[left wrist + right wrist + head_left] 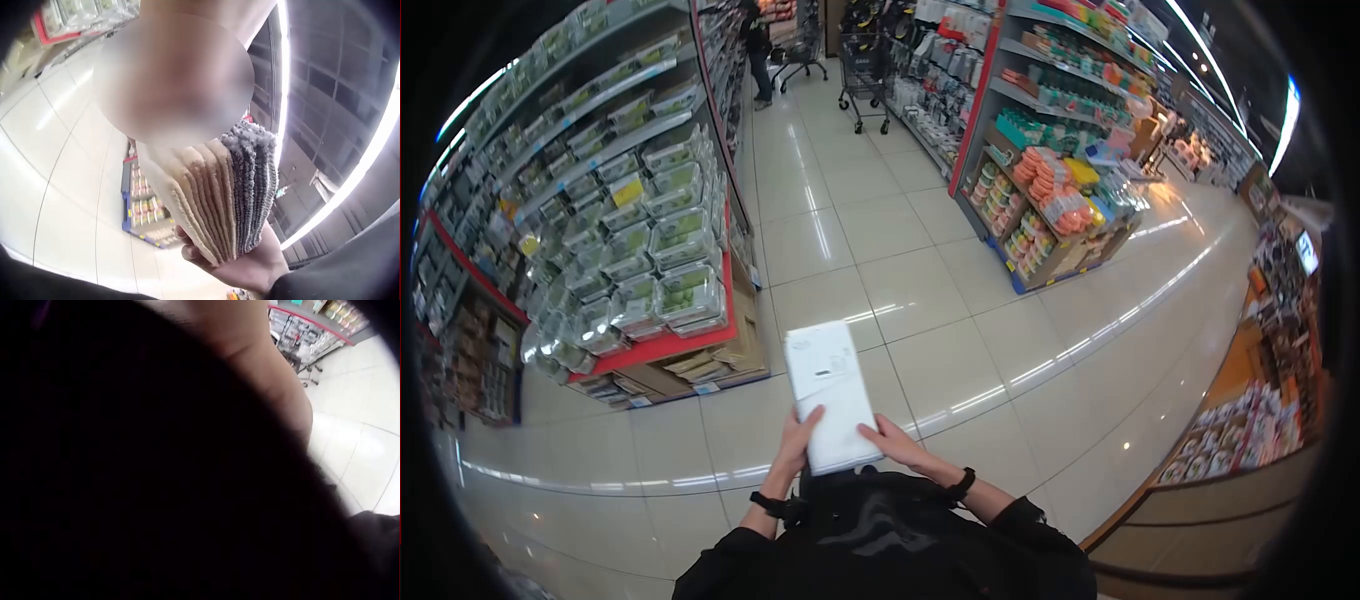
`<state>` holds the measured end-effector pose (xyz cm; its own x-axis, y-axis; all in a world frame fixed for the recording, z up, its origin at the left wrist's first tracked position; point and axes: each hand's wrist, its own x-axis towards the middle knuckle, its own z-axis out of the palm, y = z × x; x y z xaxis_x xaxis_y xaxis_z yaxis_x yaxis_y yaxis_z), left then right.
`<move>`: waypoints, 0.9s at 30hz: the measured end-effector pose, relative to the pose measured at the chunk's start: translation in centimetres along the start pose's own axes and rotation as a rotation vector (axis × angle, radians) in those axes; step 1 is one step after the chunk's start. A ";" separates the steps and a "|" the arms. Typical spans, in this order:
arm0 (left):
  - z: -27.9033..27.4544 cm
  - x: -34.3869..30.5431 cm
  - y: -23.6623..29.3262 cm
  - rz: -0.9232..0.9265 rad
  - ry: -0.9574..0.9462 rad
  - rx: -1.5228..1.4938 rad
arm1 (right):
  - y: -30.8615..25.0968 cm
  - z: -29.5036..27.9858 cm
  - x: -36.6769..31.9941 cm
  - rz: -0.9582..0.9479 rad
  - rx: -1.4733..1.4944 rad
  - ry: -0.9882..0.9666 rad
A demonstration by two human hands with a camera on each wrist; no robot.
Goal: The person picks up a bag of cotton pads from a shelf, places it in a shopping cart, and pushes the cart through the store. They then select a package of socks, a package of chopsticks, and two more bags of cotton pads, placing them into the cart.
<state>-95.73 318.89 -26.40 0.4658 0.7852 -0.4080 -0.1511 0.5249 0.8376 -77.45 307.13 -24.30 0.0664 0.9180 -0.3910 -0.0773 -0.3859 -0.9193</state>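
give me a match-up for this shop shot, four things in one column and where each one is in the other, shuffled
1 white pack
2 clear containers
3 orange packets
4 shopping cart

a far down the aisle
b shelves on the left
c held by left hand and right hand
d display on the right

Pairs: 1-c, 2-b, 3-d, 4-a

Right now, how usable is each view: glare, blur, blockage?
Head: fisheye bend, dark corners, light streaks glaring on the floor, white pack sharp. Left wrist: blurred patch up top, pack's cloth layers crisp. Right wrist: nearly all black, blocked close up.
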 end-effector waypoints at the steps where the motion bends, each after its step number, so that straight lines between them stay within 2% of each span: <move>1: -0.5 1.9 1.1 0.028 0.035 -0.021 | -0.4 -0.7 3.1 -0.052 -0.137 -0.030; 5: -2.9 11.8 3.4 0.057 0.121 -0.143 | -3.6 -4.4 14.2 -0.008 -0.382 -0.140; 7: -3.8 18.7 5.5 0.073 0.137 -0.226 | -6.5 -6.4 19.1 -0.037 -0.207 -0.073; 10: -3.7 27.6 10.2 -0.020 0.101 -0.292 | -8.6 -10.3 27.0 -0.048 -0.112 -0.028; 11: -2.9 30.8 12.4 -0.032 0.027 -0.237 | -9.4 -11.6 29.5 -0.053 -0.044 0.002; 12: -1.9 33.6 14.4 -0.047 -0.046 -0.181 | -12.2 -12.3 31.0 0.029 0.023 0.032; 13: -0.5 36.9 16.5 -0.051 -0.059 -0.180 | -14.1 -13.3 33.0 0.028 0.022 0.046; 15: 3.3 42.8 19.8 0.001 -0.223 -0.034 | -16.8 -14.6 36.2 -0.038 0.066 0.187; 16: 5.2 45.3 21.5 -0.033 -0.247 -0.015 | -19.1 -14.8 37.2 -0.074 0.229 0.274; 17: 7.1 47.9 23.4 -0.026 -0.349 0.014 | -20.8 -15.3 38.4 -0.118 0.275 0.383; 18: 8.8 50.2 24.6 -0.016 -0.451 0.039 | -20.3 -16.5 40.2 -0.167 0.261 0.450; 19: 10.1 52.1 25.3 -0.036 -0.475 0.056 | -20.2 -17.9 42.0 -0.222 0.240 0.512; 20: 11.6 54.6 26.2 -0.024 -0.530 0.116 | -20.3 -19.2 43.7 -0.231 0.251 0.536; 22: 13.9 59.7 27.2 0.019 -0.615 0.235 | -21.1 -21.5 47.2 -0.191 0.233 0.705; 27: 17.2 71.7 30.5 -0.070 -0.739 0.356 | -23.7 -29.3 57.7 -0.225 0.208 0.779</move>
<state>-51.95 385.49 -23.88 0.9365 0.2703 -0.2233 0.1271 0.3316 0.9348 -42.62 366.60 -26.41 0.7651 0.6156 -0.1889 -0.1570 -0.1062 -0.9819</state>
